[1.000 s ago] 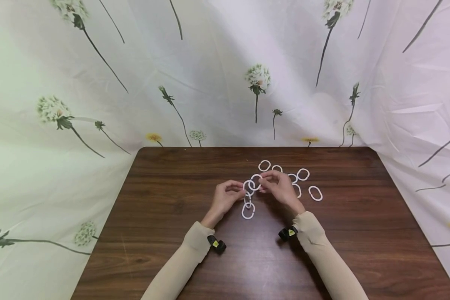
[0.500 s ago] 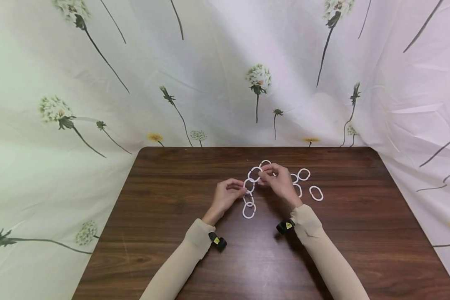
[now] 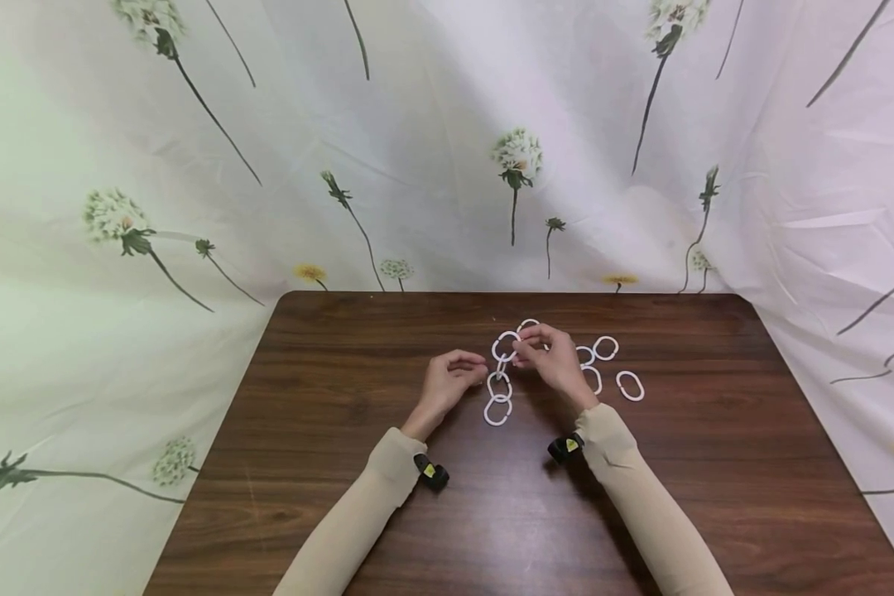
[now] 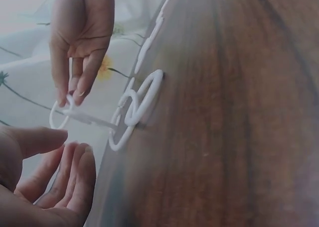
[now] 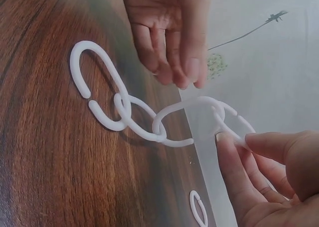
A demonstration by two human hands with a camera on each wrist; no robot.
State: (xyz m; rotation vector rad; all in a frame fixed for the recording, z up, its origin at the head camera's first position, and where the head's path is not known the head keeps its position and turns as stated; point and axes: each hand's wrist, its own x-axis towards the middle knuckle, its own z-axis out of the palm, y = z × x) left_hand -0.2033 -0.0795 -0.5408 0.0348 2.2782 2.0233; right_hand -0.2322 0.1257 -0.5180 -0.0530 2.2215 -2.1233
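A short chain of several white plastic C-shaped links runs down to the table. My right hand (image 3: 555,360) pinches the top link (image 5: 232,132) between thumb and fingers, raised over the wood. Below it a second link (image 5: 174,106) hangs slanting. The lowest link (image 5: 112,70) lies on the tabletop, its gap showing in the right wrist view. My left hand (image 3: 450,385) hovers just left of the chain, thumb and fingers apart, holding nothing. In the left wrist view, a gap shows between the left thumb (image 4: 50,137) and the other fingers.
Several loose white links lie on the dark wooden table (image 3: 328,430), right of and behind my right hand; one link (image 3: 642,389) sits farthest right. Part of another link (image 3: 529,320) shows behind that hand. A floral cloth (image 3: 432,165) hangs beyond the table's far edge.
My right hand has raised the top link away from me, drawing the chain out longer. My left hand has let go of the chain, and its links have swung slightly right.
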